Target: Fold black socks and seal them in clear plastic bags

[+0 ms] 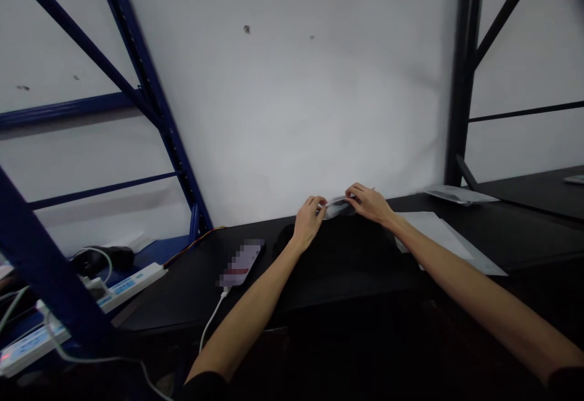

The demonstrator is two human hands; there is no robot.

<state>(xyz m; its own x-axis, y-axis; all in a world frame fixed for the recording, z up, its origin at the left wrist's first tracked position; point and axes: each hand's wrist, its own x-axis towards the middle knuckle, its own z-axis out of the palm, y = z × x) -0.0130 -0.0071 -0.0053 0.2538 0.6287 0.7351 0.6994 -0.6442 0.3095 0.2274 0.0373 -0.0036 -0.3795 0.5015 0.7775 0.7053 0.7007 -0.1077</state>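
Note:
A small translucent plastic bag is stretched between my two hands, just above the far edge of the black table. Something dark shows through it, too small to name. My left hand pinches the bag's left end between thumb and fingers. At the opposite end, my right hand grips the upper edge with its fingertips. White sheets lie on the table behind my right forearm. Left of my left forearm rests a phone with a white cable plugged in.
A blue metal rack stands on the left, with a white power strip and cables below it. Toward the right, a black post rises by the white wall. Another translucent bag or sheet lies near that post on the black table.

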